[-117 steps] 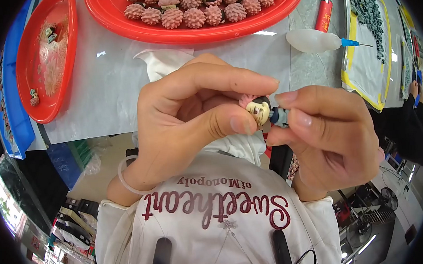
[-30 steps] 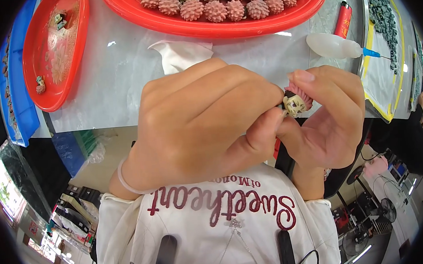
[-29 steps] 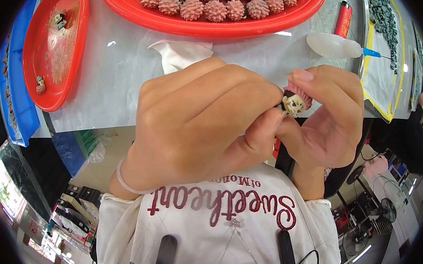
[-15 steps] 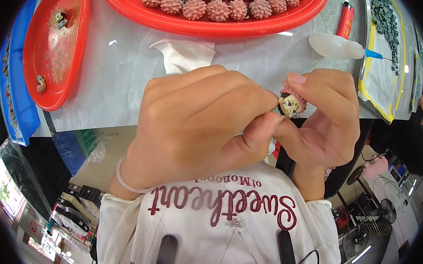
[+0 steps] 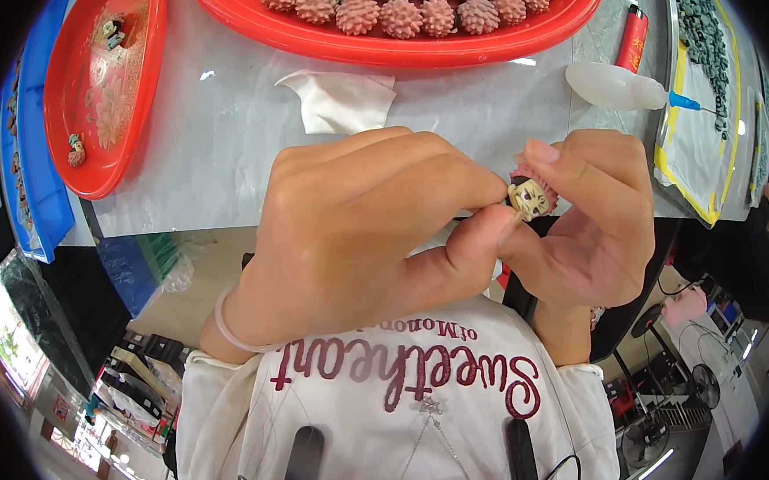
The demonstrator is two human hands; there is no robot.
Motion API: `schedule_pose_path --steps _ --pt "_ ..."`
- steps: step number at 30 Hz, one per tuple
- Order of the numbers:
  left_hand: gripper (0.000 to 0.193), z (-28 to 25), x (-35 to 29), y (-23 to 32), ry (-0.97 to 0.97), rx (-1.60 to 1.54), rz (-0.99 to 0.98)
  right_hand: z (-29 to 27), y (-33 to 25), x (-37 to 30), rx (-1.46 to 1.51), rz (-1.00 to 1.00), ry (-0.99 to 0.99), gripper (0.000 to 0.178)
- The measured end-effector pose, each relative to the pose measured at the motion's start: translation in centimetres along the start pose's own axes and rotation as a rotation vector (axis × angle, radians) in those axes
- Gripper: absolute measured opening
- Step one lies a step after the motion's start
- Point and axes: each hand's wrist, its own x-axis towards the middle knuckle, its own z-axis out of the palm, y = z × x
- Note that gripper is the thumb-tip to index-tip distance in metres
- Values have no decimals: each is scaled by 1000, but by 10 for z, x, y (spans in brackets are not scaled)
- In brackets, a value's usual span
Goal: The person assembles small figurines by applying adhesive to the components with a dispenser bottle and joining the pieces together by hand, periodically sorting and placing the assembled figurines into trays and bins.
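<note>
A small figurine head (image 5: 532, 197) with spiky pink hair and a painted face is between my two hands, just over the table's near edge. My right hand (image 5: 601, 213) is closed on it, with thumb and fingertips against the hair. From the other side my left hand (image 5: 361, 219) pinches at its lower end; what sits between those fingertips is mostly hidden. Beyond my hands, a large red tray (image 5: 373, 53) carries several pink spiky-haired heads (image 5: 357, 16). At the left, a smaller red tray (image 5: 148, 87) holds two small figurines (image 5: 114, 33).
A white cloth (image 5: 341, 100) lies behind my left hand. To the right are a squeeze bottle (image 5: 613, 85) with a blue needle tip and a red lighter (image 5: 632, 38). Small dark pieces (image 5: 702, 36) cover a yellow-edged sheet; a blue tray (image 5: 41, 204) stands far left.
Both hands keep their grip on the figurine head, which has tilted very slightly. The whole view has shifted a little.
</note>
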Motion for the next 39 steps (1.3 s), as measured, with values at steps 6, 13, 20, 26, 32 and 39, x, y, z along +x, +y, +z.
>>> schedule_pose_path --steps 6,13,20,26,32,39 --pt "8 -6 2 0 -72 -85 -36 2 1 -1 33 -1 15 46" --pt "9 -10 2 -3 -124 -134 -56 4 0 1 54 0 20 51" --pt "8 -9 1 -1 -90 -137 -70 4 0 1 36 -28 29 48" --pt "8 -9 0 -3 -102 -125 -69 5 -1 0 36 3 15 47" --pt "11 -8 0 -2 -99 -111 -69 5 0 -1 47 5 19 46" --pt "8 -10 2 -4 -121 -145 -54 5 2 1 86 -13 20 47"
